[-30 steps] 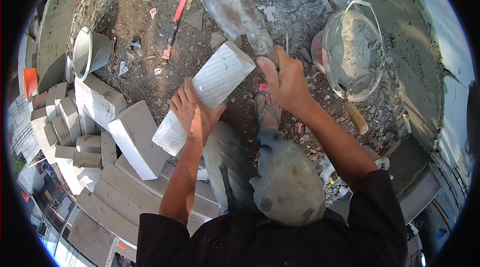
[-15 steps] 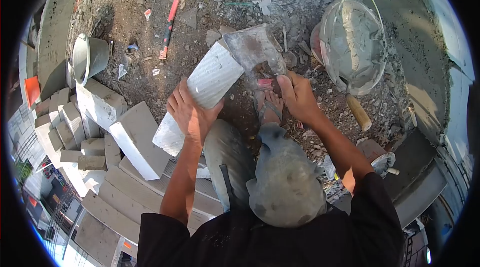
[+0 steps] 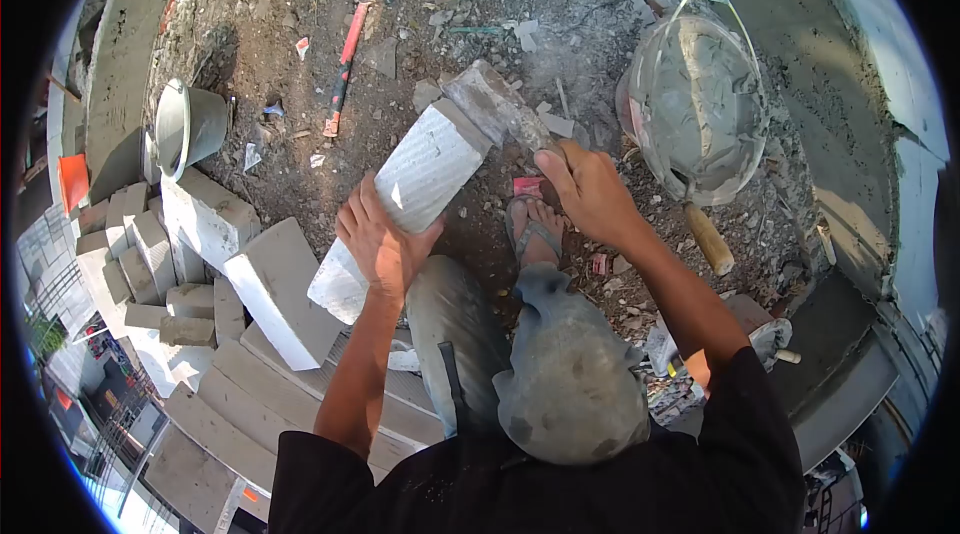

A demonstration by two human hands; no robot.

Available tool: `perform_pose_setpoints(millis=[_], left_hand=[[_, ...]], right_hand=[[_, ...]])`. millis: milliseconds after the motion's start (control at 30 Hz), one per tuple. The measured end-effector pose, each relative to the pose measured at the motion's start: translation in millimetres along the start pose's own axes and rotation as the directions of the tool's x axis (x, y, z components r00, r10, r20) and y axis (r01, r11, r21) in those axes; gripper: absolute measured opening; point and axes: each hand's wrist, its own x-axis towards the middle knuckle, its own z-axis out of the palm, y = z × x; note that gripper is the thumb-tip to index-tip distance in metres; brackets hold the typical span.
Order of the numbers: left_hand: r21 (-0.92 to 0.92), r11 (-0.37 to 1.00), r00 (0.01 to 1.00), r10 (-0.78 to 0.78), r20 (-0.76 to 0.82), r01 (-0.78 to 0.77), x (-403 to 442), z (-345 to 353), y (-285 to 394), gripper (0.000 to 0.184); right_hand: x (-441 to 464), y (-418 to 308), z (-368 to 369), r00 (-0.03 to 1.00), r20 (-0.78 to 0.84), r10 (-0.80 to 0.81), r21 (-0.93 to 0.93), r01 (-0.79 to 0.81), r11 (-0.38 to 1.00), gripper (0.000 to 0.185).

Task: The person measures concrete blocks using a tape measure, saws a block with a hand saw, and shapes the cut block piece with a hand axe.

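A white lightweight concrete block (image 3: 430,166) lies slanted in front of my left knee, its far end away from me. My left hand (image 3: 385,239) grips it across the middle, thumb on the right edge and fingers on the left. In my right hand (image 3: 590,189) is a flat-bladed tool (image 3: 490,102), with a broad, rectangular blade caked in grey. The blade is tilted beside the block's far end; whether it touches the block I cannot tell. My closed fingers hide its handle.
A mortar bucket (image 3: 700,99) stands right, a wooden-handled tool (image 3: 708,239) leaning at its near rim. A red-handled hammer (image 3: 348,64) lies ahead. Stacked blocks (image 3: 285,284) and a small bucket (image 3: 190,129) are left. My sandalled foot (image 3: 537,229) is close below the blade.
The flat-bladed tool has turned from showing its broad face to a narrower, tilted view, and my right hand has rotated with it. My left hand stays on the block.
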Motion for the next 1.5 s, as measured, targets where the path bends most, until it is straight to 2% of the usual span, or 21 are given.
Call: perform_pose_setpoints(millis=[67,200,267,333,367,400,467,567,633,667,767,833,933,1000,1100,1133,1233,1267,1333,1433,1500], left_hand=[[0.010,1.000,0.999,-0.011,0.052,0.011,-18.0,-6.4,-5.1,0.109],[0.009,1.000,0.997,-0.017,0.069,0.016,-12.8,-5.2,-5.6,0.110],[-0.009,1.000,0.998,-0.028,0.063,0.029,-9.7,-4.4,-5.3,0.111],[-0.025,1.000,0.998,-0.011,0.061,0.013,-11.5,-7.9,-5.3,0.108],[-0.026,1.000,0.998,-0.014,0.059,0.016,-16.6,-10.5,-3.2,0.108],[-0.039,0.999,0.998,-0.010,0.067,0.013,-19.1,-13.6,-4.3,0.108],[-0.054,0.998,0.998,-0.024,0.050,0.026,-12.4,-7.6,-4.6,0.107],[-0.039,0.999,0.998,-0.022,0.060,0.024,-15.6,-5.8,-4.6,0.108],[-0.048,0.999,0.999,-0.020,0.026,0.022,-11.6,-2.7,-4.9,0.107],[-0.043,0.999,0.999,-0.016,0.031,0.017,-13.0,-5.9,-3.9,0.106],[-0.054,0.998,0.999,-0.010,0.031,0.011,-9.3,-6.2,-2.3,0.105],[-0.063,0.998,0.999,-0.017,0.039,0.020,-16.0,-8.8,-1.7,0.105],[-0.095,0.995,0.999,-0.042,-0.001,0.042,-9.5,-2.0,5.3,0.104],[-0.074,0.996,0.999,-0.043,0.019,0.044,-24.7,-3.1,2.8,0.104],[-0.077,0.997,1.000,-0.030,-0.006,0.030,-30.9,-5.0,8.4,0.104],[-0.076,0.997,0.999,-0.034,-0.008,0.033,-33.4,-5.5,9.1,0.104],[-0.098,0.994,0.999,-0.038,-0.013,0.037,-36.2,-2.8,10.4,0.105],[-0.100,0.994,0.999,-0.042,0.009,0.042,-37.3,-3.0,10.5,0.105],[-0.102,0.994,1.000,-0.023,0.022,0.025,-37.3,-6.8,7.0,0.105],[-0.117,0.992,0.998,-0.043,0.051,0.048,-49.7,-4.6,8.5,0.105],[-0.124,0.990,0.997,-0.064,0.041,0.069,-38.3,-3.6,10.9,0.107]], right_hand=[[-0.5,-39.2,-23.2,0.997,-0.019,0.072,0.265,-0.064,0.962,0.056],[26.0,-92.0,-39.7,0.932,-0.324,-0.163,0.676,0.348,0.650,0.050],[28.7,-75.6,-25.0,0.914,-0.338,-0.224,0.550,0.385,0.741,0.048],[23.8,-20.9,19.3,0.998,0.013,-0.062,-0.057,0.062,0.996,0.049],[27.7,-0.2,32.8,0.967,0.214,0.139,-0.450,-0.029,0.893,0.049],[18.2,14.0,35.0,0.970,0.197,0.143,-0.444,-0.042,0.895,0.049],[23.9,48.8,13.2,0.965,0.160,0.206,-0.009,-0.207,0.978,0.053],[14.1,-36.0,-29.2,0.958,0.104,0.266,0.462,-0.284,0.841,0.056],[37.0,-89.2,-44.3,0.977,0.031,0.213,0.612,-0.187,0.768,0.056],[42.7,-105.3,-43.9,0.988,-0.148,0.037,0.698,0.078,0.712,0.055],[38.4,-70.7,-19.3,0.917,-0.366,-0.158,0.708,0.384,0.593,0.054],[27.8,-7.3,20.3,0.993,-0.028,-0.115,0.025,0.116,0.993,0.057],[41.4,-21.7,-8.2,0.988,0.147,0.044,-0.037,-0.039,0.999,0.059],[37.6,-65.0,-18.4,0.990,0.125,0.069,0.431,-0.116,0.895,0.060],[49.4,-132.2,-47.0,0.992,-0.093,-0.085,0.518,0.121,0.847,0.061],[51.2,-142.1,-47.3,0.958,-0.261,-0.115,0.700,0.270,0.662,0.056],[39.0,-79.0,-15.0,0.971,-0.211,-0.117,0.464,0.204,0.862,0.058],[31.6,-43.3,3.2,0.991,-0.093,-0.092,0.139,0.104,0.985,0.056],[31.9,-10.9,5.9,0.978,0.183,0.102,-0.057,-0.093,0.994,0.057],[34.7,-54.0,-18.3,0.988,0.122,0.093,0.251,-0.122,0.960,0.057],[36.9,-105.0,-42.0,0.998,-0.067,-0.017,0.471,0.047,0.881,0.055]])
